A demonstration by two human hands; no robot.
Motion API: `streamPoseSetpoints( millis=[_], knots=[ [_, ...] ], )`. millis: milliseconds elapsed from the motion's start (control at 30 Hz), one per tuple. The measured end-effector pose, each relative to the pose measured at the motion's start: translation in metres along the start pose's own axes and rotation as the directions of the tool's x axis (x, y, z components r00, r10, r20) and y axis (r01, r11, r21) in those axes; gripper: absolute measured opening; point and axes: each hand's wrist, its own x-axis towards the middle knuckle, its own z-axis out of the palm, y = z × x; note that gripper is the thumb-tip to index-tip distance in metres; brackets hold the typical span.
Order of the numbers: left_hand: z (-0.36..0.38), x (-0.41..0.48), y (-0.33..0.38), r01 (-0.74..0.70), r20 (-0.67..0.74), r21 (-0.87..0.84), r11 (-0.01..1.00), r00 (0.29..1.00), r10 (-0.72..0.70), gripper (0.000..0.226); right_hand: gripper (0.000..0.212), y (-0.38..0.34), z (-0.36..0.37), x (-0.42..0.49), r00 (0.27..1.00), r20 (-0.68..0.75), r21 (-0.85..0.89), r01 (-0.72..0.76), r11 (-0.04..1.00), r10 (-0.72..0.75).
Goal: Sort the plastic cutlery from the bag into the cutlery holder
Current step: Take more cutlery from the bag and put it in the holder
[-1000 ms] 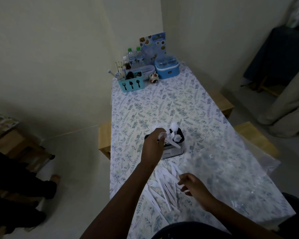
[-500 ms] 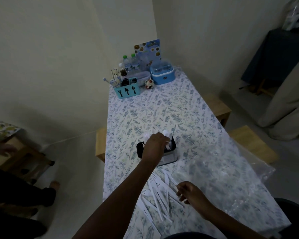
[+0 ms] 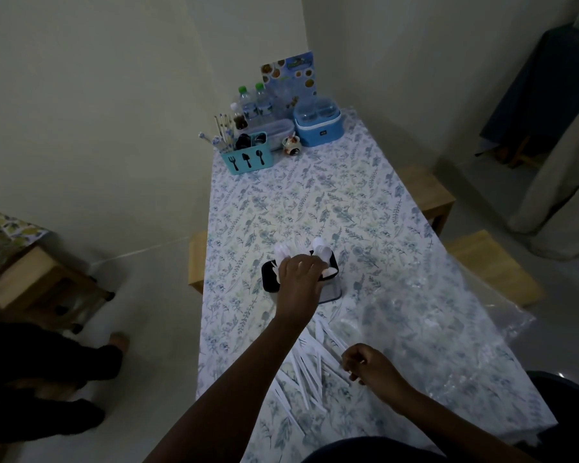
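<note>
Standing spoons [image 3: 321, 243] in cutlery holder [image 3: 268, 279]

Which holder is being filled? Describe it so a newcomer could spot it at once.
On the floral table, look halfway along, under the left hand. The holder is a small box with a black rim and white spoons standing in it; the teal caddy at the far end bears cutlery icons instead.
</note>
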Motion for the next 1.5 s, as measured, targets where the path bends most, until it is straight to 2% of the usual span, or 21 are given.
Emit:
streamPoseSetpoints(
  millis=[133,267,333,467,667,867,1033,1133,1200,1233,1333,1367,1467,1500],
  knots=[
    [-0.005,-0.030,0.004,0.008,-0.051,-0.084,0.996,0.999,-0.012,0.041,0.003,0.006,0.005,0.008,0.999,-0.029,-0.151,0.028,0.988,-0.033],
    [-0.002,-0.067,-0.006,0.113,0.021,-0.202,0.973,0.994,-0.111,0.031,0.003,0.006,0.012,0.013,0.996,-0.047,-0.312,0.055,0.948,-0.074],
    [-0.001,-0.085,-0.012,0.193,0.064,-0.248,0.949,0.981,-0.183,0.026,0.010,0.007,0.017,0.017,0.993,-0.041,-0.384,0.084,0.920,-0.108],
    [0.001,-0.121,-0.029,0.366,0.121,-0.289,0.885,0.931,-0.345,0.019,0.004,0.011,0.028,0.026,0.987,-0.067,-0.510,0.093,0.855,-0.147],
    [-0.002,-0.162,-0.051,0.497,0.173,-0.332,0.802,0.868,-0.466,0.018,0.020,0.012,0.048,0.042,0.980,-0.069,-0.666,0.096,0.740,-0.188],
    [-0.005,-0.176,-0.065,0.544,0.267,-0.398,0.739,0.839,-0.474,0.013,0.014,0.016,0.059,0.046,0.982,-0.089,-0.708,0.054,0.704,-0.164],
    [-0.003,-0.176,-0.077,0.526,0.304,-0.432,0.733,0.850,-0.430,0.010,0.021,0.013,0.062,0.037,0.975,-0.198,-0.597,-0.036,0.802,-0.105],
    [0.001,-0.172,-0.084,0.546,0.333,-0.470,0.694,0.837,-0.433,0.012,0.027,0.008,0.067,0.029,0.961,-0.249,-0.506,-0.026,0.862,-0.117],
    [0.003,-0.167,-0.087,0.600,0.382,-0.516,0.611,0.800,-0.462,0.022,0.034,0.001,0.072,0.023,0.959,-0.247,-0.476,0.005,0.880,-0.139],
    [0.003,-0.164,-0.088,0.642,0.429,-0.555,0.530,0.766,-0.478,0.028,0.038,-0.003,0.075,0.019,0.962,-0.227,-0.473,0.029,0.880,-0.154],
    [-0.002,-0.152,-0.084,0.743,0.594,-0.643,0.185,0.636,-0.493,0.029,0.040,-0.009,0.085,0.012,0.972,-0.161,-0.486,0.070,0.871,-0.168],
    [-0.005,-0.149,-0.083,0.755,0.626,-0.648,0.101,0.603,-0.494,0.027,0.037,-0.008,0.088,0.011,0.975,-0.140,-0.487,0.083,0.869,-0.172],
    [-0.012,-0.148,-0.084,0.704,0.678,-0.697,-0.137,0.584,-0.446,0.022,0.030,-0.006,0.093,0.009,0.975,-0.098,-0.481,0.131,0.867,-0.201],
    [-0.014,-0.149,-0.086,0.680,0.678,-0.710,-0.182,0.590,-0.439,0.020,0.031,-0.005,0.094,0.008,0.969,-0.104,-0.483,0.149,0.863,-0.226]
  ],
)
